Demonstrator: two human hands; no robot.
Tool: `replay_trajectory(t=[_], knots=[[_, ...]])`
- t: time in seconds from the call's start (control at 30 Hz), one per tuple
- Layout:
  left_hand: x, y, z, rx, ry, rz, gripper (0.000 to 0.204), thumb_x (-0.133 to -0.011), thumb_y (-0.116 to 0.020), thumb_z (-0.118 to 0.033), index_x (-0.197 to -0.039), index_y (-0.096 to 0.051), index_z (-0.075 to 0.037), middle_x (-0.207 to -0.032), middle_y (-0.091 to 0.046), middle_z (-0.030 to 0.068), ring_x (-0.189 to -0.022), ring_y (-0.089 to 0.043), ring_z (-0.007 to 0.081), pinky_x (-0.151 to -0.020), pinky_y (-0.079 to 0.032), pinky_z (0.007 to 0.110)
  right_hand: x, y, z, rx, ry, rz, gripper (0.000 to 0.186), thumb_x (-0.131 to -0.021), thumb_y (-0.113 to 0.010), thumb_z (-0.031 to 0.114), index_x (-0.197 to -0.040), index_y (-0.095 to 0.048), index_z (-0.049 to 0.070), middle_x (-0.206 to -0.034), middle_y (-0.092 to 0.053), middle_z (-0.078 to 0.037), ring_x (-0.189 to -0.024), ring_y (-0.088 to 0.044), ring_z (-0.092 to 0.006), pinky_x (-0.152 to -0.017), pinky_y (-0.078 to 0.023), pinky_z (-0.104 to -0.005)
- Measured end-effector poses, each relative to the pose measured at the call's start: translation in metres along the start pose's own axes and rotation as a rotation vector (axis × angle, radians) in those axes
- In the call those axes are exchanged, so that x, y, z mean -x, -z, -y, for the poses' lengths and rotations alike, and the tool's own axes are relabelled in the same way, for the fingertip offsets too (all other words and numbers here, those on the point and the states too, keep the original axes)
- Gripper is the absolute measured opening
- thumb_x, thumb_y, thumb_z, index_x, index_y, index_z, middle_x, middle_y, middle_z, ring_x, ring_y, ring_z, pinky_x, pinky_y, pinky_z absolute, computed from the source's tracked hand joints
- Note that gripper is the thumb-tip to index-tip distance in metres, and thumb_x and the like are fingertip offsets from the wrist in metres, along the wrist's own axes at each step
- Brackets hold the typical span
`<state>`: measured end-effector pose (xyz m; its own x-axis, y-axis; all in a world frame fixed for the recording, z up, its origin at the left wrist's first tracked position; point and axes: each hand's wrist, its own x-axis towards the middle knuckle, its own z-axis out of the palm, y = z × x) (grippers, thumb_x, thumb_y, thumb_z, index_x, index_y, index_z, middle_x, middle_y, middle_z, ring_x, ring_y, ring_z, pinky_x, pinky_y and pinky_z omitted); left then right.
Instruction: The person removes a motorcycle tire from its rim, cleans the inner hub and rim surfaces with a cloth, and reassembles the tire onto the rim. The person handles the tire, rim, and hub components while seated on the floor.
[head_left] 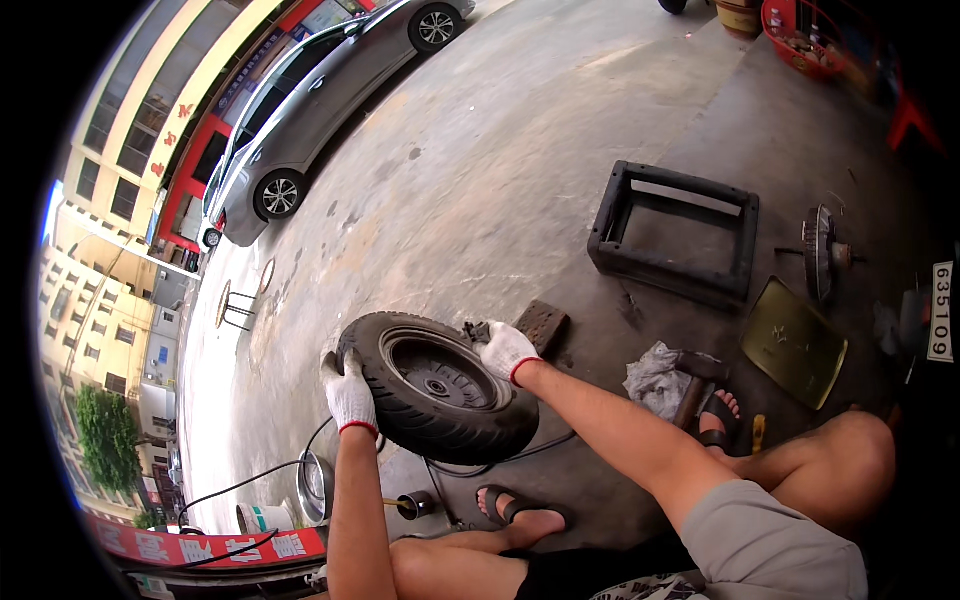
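A small black-tyred wheel (436, 388) with a dark metal rim and central hub is tilted in front of me. My left hand (350, 392), in a white knitted glove with a red cuff, grips the tyre's left side. On the upper right side of the tyre, my right hand (503, 352) is closed around its edge. That glove matches, and its fingertips are blackened. The undersides of the fingers are hidden on both hands. Just past my right hand lies a rusty brown block (543, 326) with holes.
At right are a black rectangular frame (700, 270), a finned hub part (820, 255), a gold panel (795, 345), a hammer (692, 385), a crumpled rag (652, 380) and a yellow-handled tool (759, 434). A metal basin (316, 488) and black hose lie at left. A grey car (320, 95) stands beyond.
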<state>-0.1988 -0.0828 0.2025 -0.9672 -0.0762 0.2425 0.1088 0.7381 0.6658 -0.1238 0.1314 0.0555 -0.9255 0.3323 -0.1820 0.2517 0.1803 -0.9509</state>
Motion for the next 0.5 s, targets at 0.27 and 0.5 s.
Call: replay_trajectory(t=[0.27, 0.5], knots=[[0.006, -0.009, 0.007, 0.023, -0.023, 0.001, 0.059, -0.099, -0.059, -0.031, -0.140, -0.043, 0.008, -0.141, -0.052, 0.0246, -0.128, -0.051, 0.0329, -0.108, -0.039, 0.037, -0.004, -0.015, 0.009, 0.019, 0.086, 0.150, 0.033, -0.082, -0.066, 0.025, -0.107, -0.069, 0.004, -0.100, -0.071, -0.022, -0.097, -0.068, -0.0376, -0.086, -0.053, -0.0442], [0.009, -0.016, -0.006, 0.039, -0.025, 0.020, 0.060, -0.099, -0.058, -0.031, -0.141, -0.043, 0.009, -0.141, -0.052, 0.0244, -0.129, -0.051, 0.0323, -0.108, -0.038, 0.037, -0.030, -0.008, -0.008, -0.326, 0.204, 0.033, 0.031, -0.081, -0.066, 0.025, -0.101, -0.070, 0.002, -0.097, -0.070, -0.026, -0.099, -0.067, -0.0394, -0.084, -0.053, -0.0425]])
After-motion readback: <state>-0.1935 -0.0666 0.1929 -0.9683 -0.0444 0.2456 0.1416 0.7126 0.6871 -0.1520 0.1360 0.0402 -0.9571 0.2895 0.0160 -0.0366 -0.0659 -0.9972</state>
